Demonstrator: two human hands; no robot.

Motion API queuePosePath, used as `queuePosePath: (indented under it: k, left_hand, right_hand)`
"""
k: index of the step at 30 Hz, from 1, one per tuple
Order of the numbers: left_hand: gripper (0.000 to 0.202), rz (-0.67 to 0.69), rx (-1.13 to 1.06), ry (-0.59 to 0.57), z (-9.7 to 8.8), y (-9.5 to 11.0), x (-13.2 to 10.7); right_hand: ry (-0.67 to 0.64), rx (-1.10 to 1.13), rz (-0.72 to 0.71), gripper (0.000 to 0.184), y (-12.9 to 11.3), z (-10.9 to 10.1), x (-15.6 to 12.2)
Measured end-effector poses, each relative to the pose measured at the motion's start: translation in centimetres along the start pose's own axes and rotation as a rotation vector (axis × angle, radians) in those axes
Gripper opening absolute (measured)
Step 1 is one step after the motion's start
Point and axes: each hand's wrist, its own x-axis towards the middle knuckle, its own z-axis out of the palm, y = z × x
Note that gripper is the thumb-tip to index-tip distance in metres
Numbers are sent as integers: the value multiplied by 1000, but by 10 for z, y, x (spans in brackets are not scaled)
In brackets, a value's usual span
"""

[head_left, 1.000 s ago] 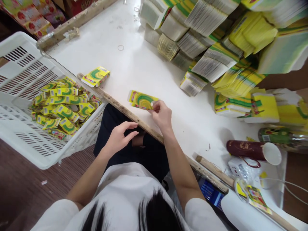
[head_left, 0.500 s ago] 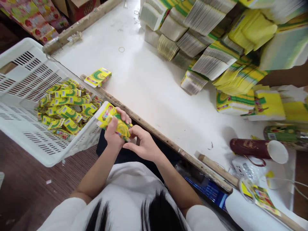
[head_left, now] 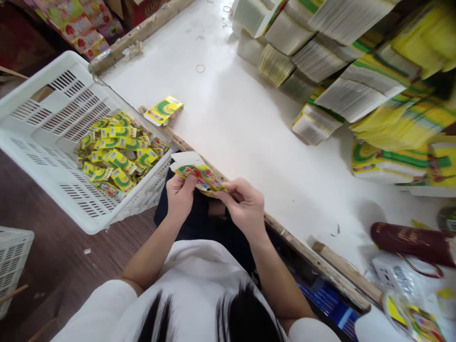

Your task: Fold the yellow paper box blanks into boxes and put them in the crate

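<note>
Between my two hands is a small yellow and green printed carton [head_left: 199,175], held over my lap at the table's edge. Its white end flaps stick out at the upper left. My left hand [head_left: 182,192] pinches the near left side, thumb on the printed face. At the other end my right hand [head_left: 245,202] grips the carton's right end between thumb and fingers. Another yellow carton [head_left: 164,110] lies on the table edge. To the left stands a white plastic basket [head_left: 71,183] with many small yellow-green boxes [head_left: 119,159] inside.
Stacks of flat cartons [head_left: 359,90] cover the far right of the white table [head_left: 228,109]. A maroon mug [head_left: 409,242] lies at the right. A wooden strip [head_left: 342,270] runs along the near edge. Another white basket [head_left: 14,256] sits on the floor at left.
My right hand has moved from the carton's lower end to grip its right end. The carton is turned, now held stretched between both hands. The view has shifted, so the surroundings appear farther right.
</note>
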Motion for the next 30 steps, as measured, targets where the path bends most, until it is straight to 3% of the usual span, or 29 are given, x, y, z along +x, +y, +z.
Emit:
queuePosePath:
  k: [2,4,7,9,11,14,17,20,23,26,30]
  left_hand:
    - [32,74,90,-53,-5,11,2]
    - [39,269,222,-96,-10,31,3]
    - [75,528,578,-236,-12,61,1]
    - [95,492,826,-450,-9,71,-1]
    - [90,319,953,-653,-4,71,-4]
    - [61,124,988,-684,1,61,-11]
    - [58,179,959,-612,2,50,-20]
    - [73,354,850,-659,3,38,-26]
    - [76,542,798,-656,3,28,-26]
    - [61,582,849,-644,1,25,-22]
    - [47,396,834,-704,-2,24,-16]
  right_hand:
    - [40,-121,-96,11,-5,-12,5]
    - [162,-355,-231,17,-10,-26,9]
    - [128,-632,-484,27,-15,-37,9]
    - [-24,-652,-590,29,-17,-36,3]
    - [-108,-610,-622,31,-19,-29,-5]
    - [52,-478,-497,39,-15,-18,-16]
    - [138,-162,-173,69,-6,-9,-21]
    - [-90,202,193,57,1,-1,-19]
    - [-317,460,419,53,4,3,-14]
    - [-318,524,425,65,5,5,-12]
    - [-248,281,160,72,-1,8,-14]
